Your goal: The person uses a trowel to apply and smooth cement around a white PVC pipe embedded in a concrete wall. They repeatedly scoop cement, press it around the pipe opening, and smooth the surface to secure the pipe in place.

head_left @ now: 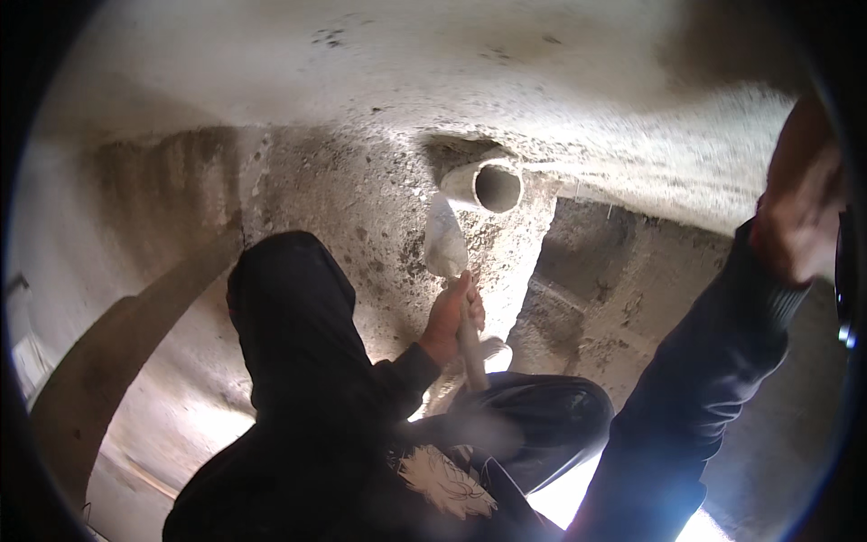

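Note:
My left hand [449,323], below the middle of the view, is closed around the pale handle of a trowel [445,242]. The trowel's blade points upward and lies close to the rough wall, just under a round pipe end [458,187]. Whether the blade touches the wall or the pipe I cannot tell. At the far right my right arm, in a dark sleeve, reaches up. My right hand [799,212] is raised near the rim of the picture, smeared by motion and partly cut off, so its fingers are unclear.
The wall [334,194] around the pipe is pitted and crumbly. A pale, stained surface [542,72] spans the top. To the left runs a curved ledge [135,343]. A darker recess [587,271] lies right of the pipe. My bent knee [569,415] is below the trowel.

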`<move>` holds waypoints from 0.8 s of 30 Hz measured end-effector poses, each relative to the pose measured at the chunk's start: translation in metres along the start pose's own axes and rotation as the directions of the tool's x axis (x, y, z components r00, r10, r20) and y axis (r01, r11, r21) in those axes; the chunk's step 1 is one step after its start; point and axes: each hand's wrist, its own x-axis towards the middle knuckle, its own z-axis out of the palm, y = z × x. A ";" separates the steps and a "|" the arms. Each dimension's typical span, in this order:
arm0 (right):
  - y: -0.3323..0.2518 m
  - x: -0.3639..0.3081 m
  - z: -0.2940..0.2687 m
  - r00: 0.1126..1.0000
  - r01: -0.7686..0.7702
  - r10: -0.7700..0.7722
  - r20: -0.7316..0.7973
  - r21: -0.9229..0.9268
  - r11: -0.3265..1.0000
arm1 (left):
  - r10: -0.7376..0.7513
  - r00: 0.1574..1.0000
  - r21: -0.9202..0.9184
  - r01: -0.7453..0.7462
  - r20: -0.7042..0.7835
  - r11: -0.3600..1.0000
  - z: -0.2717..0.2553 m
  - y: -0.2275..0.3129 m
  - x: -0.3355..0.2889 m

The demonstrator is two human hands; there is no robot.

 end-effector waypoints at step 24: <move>-0.079 -0.364 0.082 0.410 -0.828 0.395 0.822 0.154 0.539 | 0.179 0.983 0.832 -0.064 -0.042 0.551 0.008 -0.028 -0.008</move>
